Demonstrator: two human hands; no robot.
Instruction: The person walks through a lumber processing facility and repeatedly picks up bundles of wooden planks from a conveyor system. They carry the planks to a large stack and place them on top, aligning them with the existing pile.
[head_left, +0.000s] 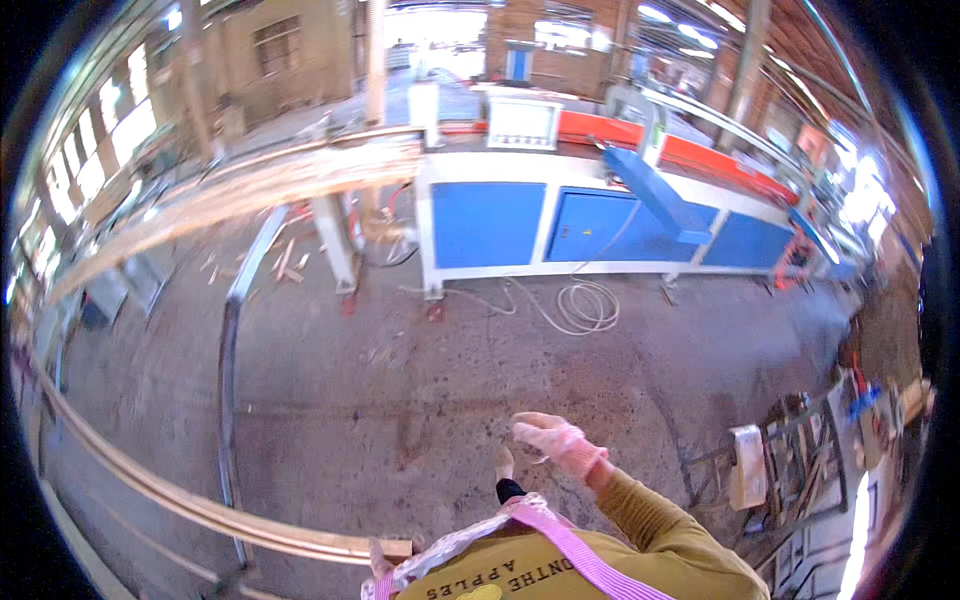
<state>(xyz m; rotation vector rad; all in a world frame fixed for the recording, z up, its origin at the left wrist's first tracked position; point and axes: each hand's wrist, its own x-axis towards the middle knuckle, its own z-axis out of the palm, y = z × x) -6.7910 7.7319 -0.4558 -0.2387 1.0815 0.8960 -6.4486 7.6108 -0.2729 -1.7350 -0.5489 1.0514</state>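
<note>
1. Right hand (553,443), gloved in pale pink, was raised in front of the chest w/ fingers loosely spread & curled, gripping nothing.
2. Left hand (379,558) showed only as a glove tip at the lower edge, touching the near end of a long wooden strip (200,512); whether it was clamped on the strip or just resting there, cannot tell.
3. Strip ran from that hand away to the left, curving up along the frame's left side; a metal rail frame (230,330) stood just behind it.
4. Bare concrete floor (400,380) lay ahead of the right hand.
5. To the right of the right hand, apart from it: a cluttered metal rack (790,460) w/ a white container (747,465).
6. Farther ahead, a coiled hose (588,305) lay on the floor.
7. Beyond it stood a blue-&-white machine (560,220) w/ an orange top; a blurred wooden plank (250,190) reached out from its left side.
</note>
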